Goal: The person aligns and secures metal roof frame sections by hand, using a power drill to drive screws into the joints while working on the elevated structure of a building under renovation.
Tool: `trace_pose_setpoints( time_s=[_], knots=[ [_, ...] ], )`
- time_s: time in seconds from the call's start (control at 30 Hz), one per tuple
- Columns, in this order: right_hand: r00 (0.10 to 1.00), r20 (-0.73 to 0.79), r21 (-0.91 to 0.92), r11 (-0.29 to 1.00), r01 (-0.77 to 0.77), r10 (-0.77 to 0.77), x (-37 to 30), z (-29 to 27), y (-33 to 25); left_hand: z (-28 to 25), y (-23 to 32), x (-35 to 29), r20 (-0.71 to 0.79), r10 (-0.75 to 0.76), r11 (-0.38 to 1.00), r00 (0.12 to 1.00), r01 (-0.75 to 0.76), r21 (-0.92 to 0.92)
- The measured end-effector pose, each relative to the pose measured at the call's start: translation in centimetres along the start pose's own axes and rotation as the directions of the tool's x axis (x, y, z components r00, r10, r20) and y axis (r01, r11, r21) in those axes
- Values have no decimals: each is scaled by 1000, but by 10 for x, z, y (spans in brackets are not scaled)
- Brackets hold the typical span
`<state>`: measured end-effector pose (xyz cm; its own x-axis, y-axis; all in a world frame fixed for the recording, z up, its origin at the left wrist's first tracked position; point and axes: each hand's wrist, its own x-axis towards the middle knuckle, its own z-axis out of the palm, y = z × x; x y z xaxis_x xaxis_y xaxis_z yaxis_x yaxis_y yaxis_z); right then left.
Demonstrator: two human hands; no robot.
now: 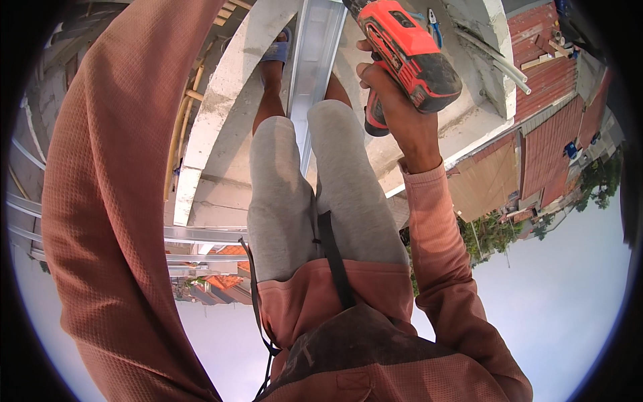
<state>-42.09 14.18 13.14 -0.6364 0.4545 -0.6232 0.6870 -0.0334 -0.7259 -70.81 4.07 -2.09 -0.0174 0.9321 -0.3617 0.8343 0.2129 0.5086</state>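
Note:
My right hand (pixel 404 119) is wrapped round the handle of a red and black cordless drill (pixel 400 41). The drill slants toward the upper left, and the top edge of the picture cuts off its front end. Below my fist shows the drill's dark and red battery base (pixel 376 119). Between my legs runs a long silvery metal channel (pixel 312 63), just left of the drill. My left arm (pixel 114 174), in a rust-coloured sleeve, stretches up past the top edge, so my left hand is out of sight.
Pliers with blue handles (pixel 435 30) lie on the concrete right of the drill, near pale pipes (pixel 499 61). My sandalled foot (pixel 276 50) is beside a raised concrete edge (pixel 231 80). Rusty metal roofs (pixel 550 144) lie far below on the right; metal rails (pixel 201 234) cross behind me.

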Motion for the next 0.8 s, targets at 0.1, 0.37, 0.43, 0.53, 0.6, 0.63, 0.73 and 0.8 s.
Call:
trace_pose_setpoints(
  time_s=[0.1, 0.37, 0.43, 0.53, 0.6, 0.63, 0.73, 0.8],
  knots=[
    [996, 22, -41, 996, 83, -82, 7, 1, 2, -5, 4, -1, -82, -104, 979, 991, 88, -182],
    [997, 21, -36, 996, 81, -81, 17, 4, 1, -15, 2, 7, 107, -235, 913, 966, 257, -318],
    [996, 45, -38, 996, 83, -81, 17, 3, 3, -10, -3, 9, 137, -224, 918, 965, 256, -302],
    [995, 52, -139, 986, 95, -89, 20, 5, 0, -9, -7, 10, 176, -214, 927, 961, 257, -273],
    [958, 82, -259, 922, 288, -276, 25, 2, -3, -16, 7, 11, 130, -223, 903, 966, 255, -346],
    [958, 78, -264, 921, 286, -275, 24, 2, -5, -21, 14, 10, 88, -238, 875, 967, 253, -412],
    [964, 92, -440, 859, 263, -248, 24, 7, -19, -39, 20, -3, 143, -83, 887, 986, 138, -441],
    [964, 69, -447, 856, 259, -255, 26, 12, -35, -45, 27, -2, 137, -316, 833, 939, 344, -433]
  ],
)
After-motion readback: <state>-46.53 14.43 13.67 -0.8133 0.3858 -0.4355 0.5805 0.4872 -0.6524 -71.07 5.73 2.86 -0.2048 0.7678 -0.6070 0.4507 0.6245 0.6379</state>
